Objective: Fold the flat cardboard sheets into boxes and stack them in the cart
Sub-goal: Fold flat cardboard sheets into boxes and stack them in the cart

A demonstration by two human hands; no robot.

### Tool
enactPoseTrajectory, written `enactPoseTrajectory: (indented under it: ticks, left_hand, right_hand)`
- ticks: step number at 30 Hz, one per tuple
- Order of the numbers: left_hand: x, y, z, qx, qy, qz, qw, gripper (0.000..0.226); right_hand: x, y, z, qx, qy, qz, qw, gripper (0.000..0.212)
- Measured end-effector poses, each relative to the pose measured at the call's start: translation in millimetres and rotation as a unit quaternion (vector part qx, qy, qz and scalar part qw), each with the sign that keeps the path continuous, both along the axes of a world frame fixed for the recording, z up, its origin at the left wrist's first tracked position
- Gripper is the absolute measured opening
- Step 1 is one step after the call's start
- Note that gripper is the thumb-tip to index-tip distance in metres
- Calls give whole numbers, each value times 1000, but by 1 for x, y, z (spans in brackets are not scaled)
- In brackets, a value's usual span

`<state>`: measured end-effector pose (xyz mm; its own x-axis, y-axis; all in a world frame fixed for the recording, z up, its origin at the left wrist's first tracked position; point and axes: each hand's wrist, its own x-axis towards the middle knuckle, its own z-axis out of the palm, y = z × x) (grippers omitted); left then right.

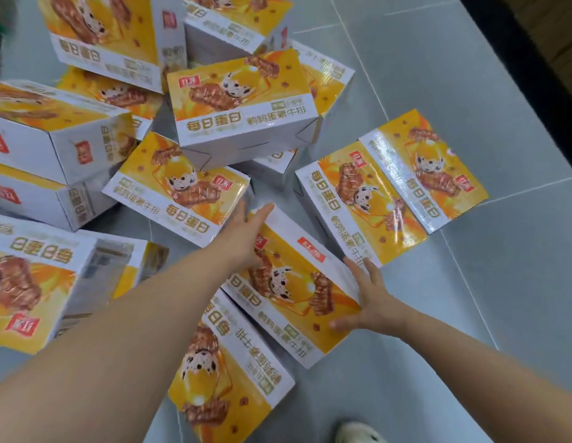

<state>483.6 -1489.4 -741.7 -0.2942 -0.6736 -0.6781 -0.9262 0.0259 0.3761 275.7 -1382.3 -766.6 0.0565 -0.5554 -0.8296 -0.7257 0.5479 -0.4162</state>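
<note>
1. The floor [470, 91] is pale grey tile with thin grout lines; a dark strip [514, 59] runs along its upper right edge.
2. Folded yellow-and-white boxes lie scattered and piled over the floor's left and middle; a pile [243, 103] rises at upper centre.
3. One box [294, 282] sits between both hands on the floor.
4. The left hand [246, 238] lies flat on its far left edge, fingers straight.
5. The right hand [371, 298] presses its right side, fingers spread and relaxed.
6. A shoe [358, 433] shows at the bottom edge.
</note>
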Motion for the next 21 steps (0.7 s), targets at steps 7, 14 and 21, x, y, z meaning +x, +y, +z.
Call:
enactPoseTrajectory:
  ticks: [7,14,21]
  left_hand:
    - [-1,0,-10,-1,31,44,999,100]
    - [9,11,1,-42,54,90,994,102]
    - [35,47,49,-35,18,86,996,124]
  right_hand:
    - [3,-3,-10,27,35,-76,996,124]
    - [13,5,6,8,75,-14,997,115]
    - [18,-1,82,-148,90,38,984,107]
